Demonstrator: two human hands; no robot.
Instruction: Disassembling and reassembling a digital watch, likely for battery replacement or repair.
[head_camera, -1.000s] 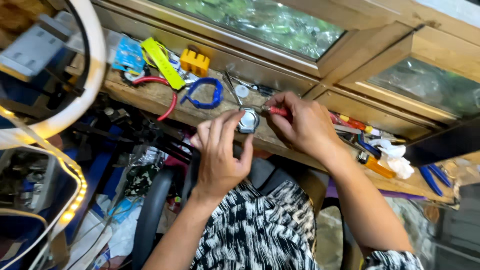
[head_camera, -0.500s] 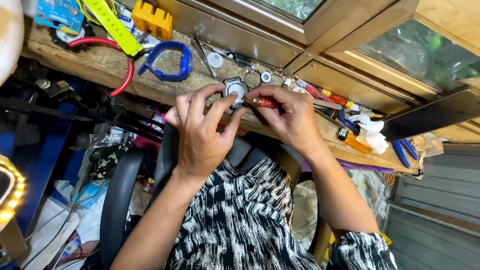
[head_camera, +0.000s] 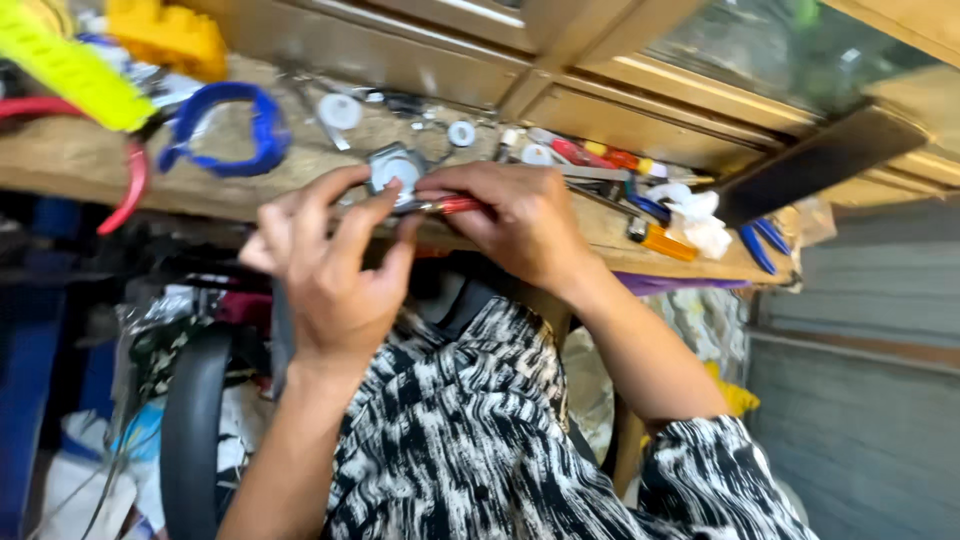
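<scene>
A small round grey metal part with a white face sits between both hands above the wooden bench edge. The left hand pinches it; the right hand grips a red-handled tool touching it (tip hidden). A yellow block lies far left.

Both the left hand and the right hand are bare, with no gloves or rings that can be made out. The forearms behind them are uncovered. Below the wrists is a black-and-white streaked garment, possibly short-sleeved.
</scene>
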